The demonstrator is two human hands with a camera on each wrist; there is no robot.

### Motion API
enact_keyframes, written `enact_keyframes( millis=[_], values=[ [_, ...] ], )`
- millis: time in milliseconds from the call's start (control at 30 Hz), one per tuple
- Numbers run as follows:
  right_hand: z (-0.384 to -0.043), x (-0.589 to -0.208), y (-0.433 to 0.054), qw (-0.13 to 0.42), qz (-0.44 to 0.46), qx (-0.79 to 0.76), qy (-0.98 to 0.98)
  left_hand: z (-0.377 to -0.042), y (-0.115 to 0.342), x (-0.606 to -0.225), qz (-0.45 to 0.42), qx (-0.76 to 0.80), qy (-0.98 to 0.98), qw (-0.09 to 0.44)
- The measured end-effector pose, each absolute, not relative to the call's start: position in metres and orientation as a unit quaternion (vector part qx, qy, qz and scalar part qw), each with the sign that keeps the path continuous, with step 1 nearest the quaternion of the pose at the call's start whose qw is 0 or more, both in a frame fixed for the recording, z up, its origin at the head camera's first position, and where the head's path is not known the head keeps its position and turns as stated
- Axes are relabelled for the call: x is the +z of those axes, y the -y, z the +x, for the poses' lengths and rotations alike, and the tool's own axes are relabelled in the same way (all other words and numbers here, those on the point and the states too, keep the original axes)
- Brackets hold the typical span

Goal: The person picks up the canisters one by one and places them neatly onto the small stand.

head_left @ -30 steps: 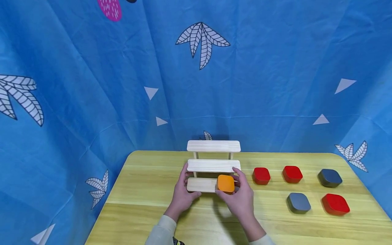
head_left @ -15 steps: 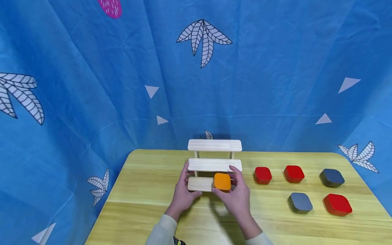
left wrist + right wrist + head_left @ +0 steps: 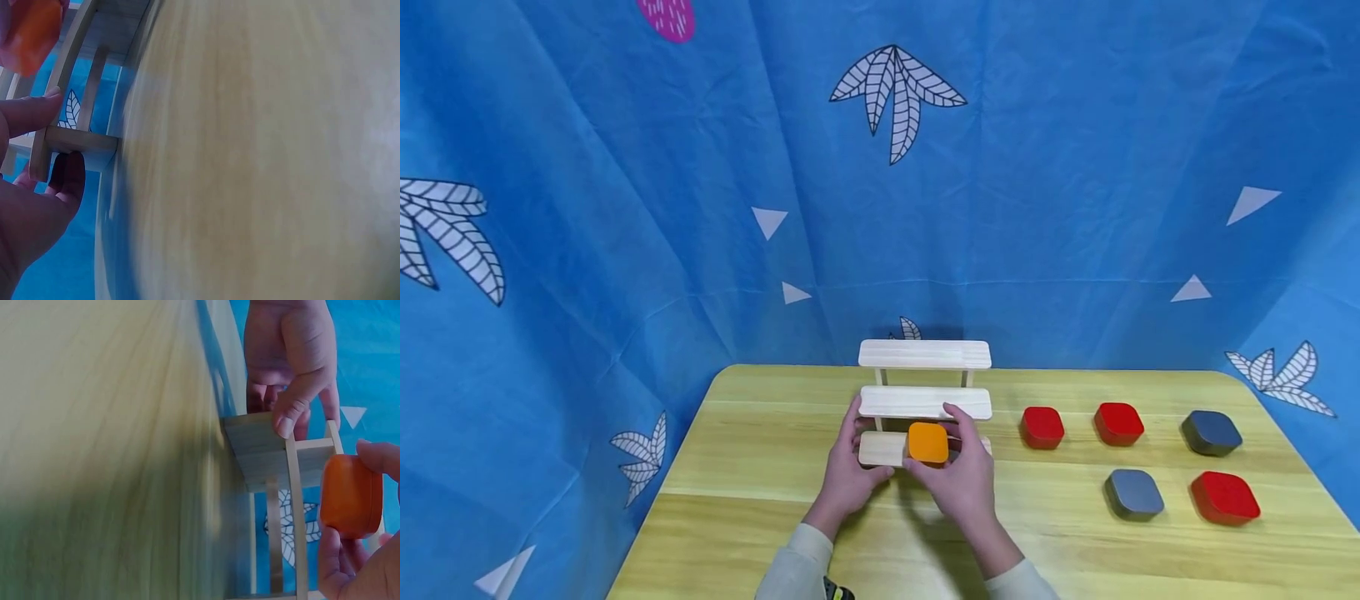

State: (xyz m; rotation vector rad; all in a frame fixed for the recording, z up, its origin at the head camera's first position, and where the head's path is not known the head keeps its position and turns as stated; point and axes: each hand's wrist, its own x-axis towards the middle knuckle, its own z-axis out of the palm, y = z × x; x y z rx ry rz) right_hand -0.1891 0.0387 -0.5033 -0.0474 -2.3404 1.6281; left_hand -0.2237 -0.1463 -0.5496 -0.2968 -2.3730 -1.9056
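A three-tier wooden display rack stands at the table's back edge, its tiers stepping up toward the curtain. My left hand grips the left end of the bottom tier, thumb at the front and fingers behind, as the left wrist view also shows. With thumb and fingers my right hand pinches a small orange rounded-square box. The box is over the middle of the bottom tier, close to its surface. Bare wood shows on the tier to the left of the box.
To the right on the wooden table lie similar boxes: a small red one, another red one, a dark blue one, a grey-blue one and a larger red one. A blue patterned curtain hangs behind.
My right hand has moved left with the orange box along the bottom tier, from its right end to about its middle. My left hand keeps its grip on the rack.
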Motion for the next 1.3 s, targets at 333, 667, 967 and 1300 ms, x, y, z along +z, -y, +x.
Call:
enact_keyframes(
  millis=[333, 667, 967, 1300],
  values=[
    [-0.192, -0.508, -0.027, 0.14, -0.02, 0.562, 0.815, -0.209, 0.141, -0.519, -0.088, -0.62, 0.779, 0.033],
    [-0.193, -0.509, -0.017, 0.144, -0.008, 0.563, 0.814, -0.215, 0.145, -0.532, -0.103, -0.613, 0.782, 0.039],
    [-0.195, -0.509, -0.01, 0.156, -0.005, 0.564, 0.811, -0.225, 0.149, -0.552, -0.097, -0.605, 0.789, 0.047],
    [-0.196, -0.509, -0.003, 0.155, 0.001, 0.564, 0.811, -0.224, 0.149, -0.55, -0.105, -0.599, 0.792, 0.051]
  ],
)
